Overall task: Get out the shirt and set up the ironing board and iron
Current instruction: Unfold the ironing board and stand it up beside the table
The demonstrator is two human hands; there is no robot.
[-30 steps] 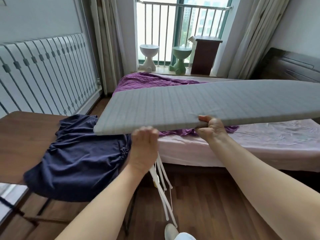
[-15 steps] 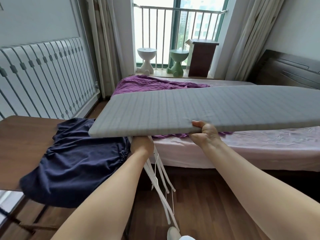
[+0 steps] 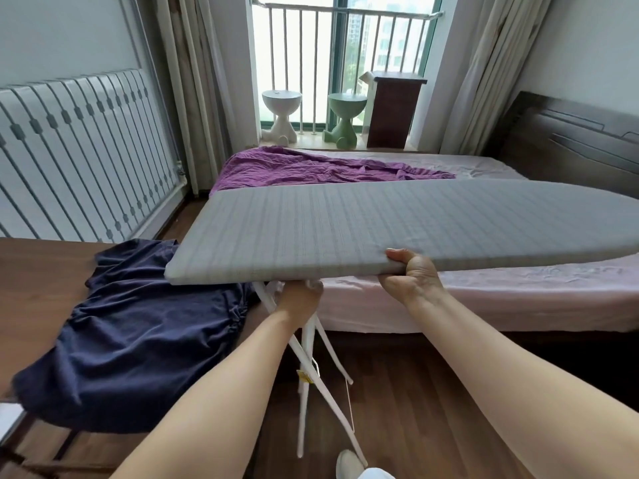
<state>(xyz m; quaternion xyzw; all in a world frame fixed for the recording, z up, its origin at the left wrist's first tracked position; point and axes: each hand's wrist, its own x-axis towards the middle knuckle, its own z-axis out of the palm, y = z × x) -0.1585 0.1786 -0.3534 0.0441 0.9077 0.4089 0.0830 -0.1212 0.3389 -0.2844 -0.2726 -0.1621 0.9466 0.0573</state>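
board: ironing board (image 3: 380, 226), grey striped cover up, roughly level, held above the floor betw. person and bed (image 3: 484, 299)
long axis: runs left-right across view; square end at left over the table (image 3: 41, 271) edge, tapered nose off to the right, past frame
R grip: right hand (image 3: 413, 281) closed on the near long edge, about mid-length, thumb on top of the cover, fingers curled under
L grip: left hand (image 3: 299, 299) below the board near the square end, at the top of the white legs (image 3: 307, 344); fingers hidden by the board, can't tell how closed or on what exactly
board vs grips: most of its length lies right of and beyond both hands; L hand nearer the legs, R hand nearer the balance pt
legs: spread in an X down to the floor, feet partly out of sight
shirt: dark navy shirt (image 3: 138, 340) crumpled on the table, left of the legs, one fold under the board's square end; touching or not, can't tell
iron: none in view
judgement: board seems mid-setup, the leg catch prob. the L hand's job
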